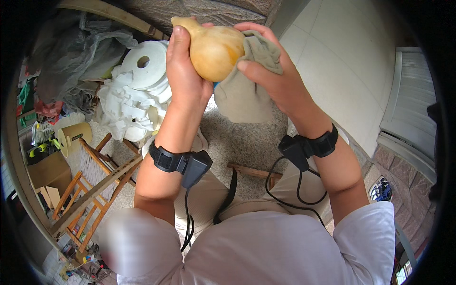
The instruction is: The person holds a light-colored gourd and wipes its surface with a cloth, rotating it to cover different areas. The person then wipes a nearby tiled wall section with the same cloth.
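Observation:
A pale yellow-tan gourd (217,51) with a short narrow neck is raised in front of me, its neck pointing to the upper left. My left hand (187,67) grips it around the neck and the left side, the thumb along the near face. In my right hand (272,76) is a grey-green cloth (245,101), pressed against the gourd's right side. The cloth's lower part hangs loose below the gourd. Right-hand fingers reach behind the cloth at the top, partly hidden, while the thumb lies on its front. An orange-toned patch shows beside the cloth.
Large white rolls (144,64) and crumpled white strips lie at the left, beside clear plastic sheeting (85,50). A wooden folding chair (96,199), a cardboard box (51,171) and a tan cylinder (74,137) stand further left. Black cables (281,203) hang from my wrist straps.

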`<state>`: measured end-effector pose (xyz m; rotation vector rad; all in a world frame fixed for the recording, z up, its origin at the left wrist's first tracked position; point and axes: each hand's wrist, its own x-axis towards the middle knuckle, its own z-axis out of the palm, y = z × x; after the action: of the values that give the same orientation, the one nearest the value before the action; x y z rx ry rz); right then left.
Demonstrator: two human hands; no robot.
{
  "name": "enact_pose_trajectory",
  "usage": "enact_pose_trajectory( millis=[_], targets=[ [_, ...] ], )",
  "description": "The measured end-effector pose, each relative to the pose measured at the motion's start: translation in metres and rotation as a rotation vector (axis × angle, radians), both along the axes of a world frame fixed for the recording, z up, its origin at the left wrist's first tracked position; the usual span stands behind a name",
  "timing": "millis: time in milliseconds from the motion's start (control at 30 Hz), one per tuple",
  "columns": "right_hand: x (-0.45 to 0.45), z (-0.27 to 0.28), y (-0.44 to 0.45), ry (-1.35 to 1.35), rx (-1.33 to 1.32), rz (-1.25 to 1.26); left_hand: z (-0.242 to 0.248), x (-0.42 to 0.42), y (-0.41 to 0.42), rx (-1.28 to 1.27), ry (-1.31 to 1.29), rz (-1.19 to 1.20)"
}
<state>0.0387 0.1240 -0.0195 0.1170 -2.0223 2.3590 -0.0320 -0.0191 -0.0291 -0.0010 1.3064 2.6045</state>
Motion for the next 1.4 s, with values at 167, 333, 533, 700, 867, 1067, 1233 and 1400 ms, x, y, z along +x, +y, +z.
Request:
enact_pose_trajectory(
  millis=[167, 333, 533, 700, 867, 1067, 1233, 1400],
  targets=[
    [0.0, -0.001, 0.0, -0.061, -0.154, 0.028, 0.001, 0.005, 0.0, -0.121, 0.136, -0.006],
    [-0.001, -0.002, -0.003, 0.046, 0.023, -0.03, 0.001, -0.002, -0.001, 0.092, -0.061, -0.04],
    [-0.001, 0.003, -0.001, 0.066, 0.112, -0.068, 0.005, -0.002, -0.001, 0.126, -0.314, -0.114],
    [-0.002, 0.002, -0.002, 0.126, 0.212, -0.095, 0.009, 0.001, 0.0, 0.073, -0.347, -0.09],
    [-0.002, 0.002, -0.002, 0.101, 0.164, -0.076, 0.01, 0.001, 0.001, 0.102, -0.391, -0.114],
    [-0.002, 0.015, 0.006, -0.071, -0.057, -0.127, 0.014, 0.0, 0.001, 0.17, -0.484, -0.125],
    [-0.005, 0.023, 0.017, -0.108, -0.102, -0.215, 0.014, -0.002, -0.002, 0.224, -0.532, -0.172],
    [-0.004, 0.021, 0.02, -0.125, -0.105, -0.221, 0.012, -0.002, -0.003, 0.255, -0.55, -0.183]
  ],
)
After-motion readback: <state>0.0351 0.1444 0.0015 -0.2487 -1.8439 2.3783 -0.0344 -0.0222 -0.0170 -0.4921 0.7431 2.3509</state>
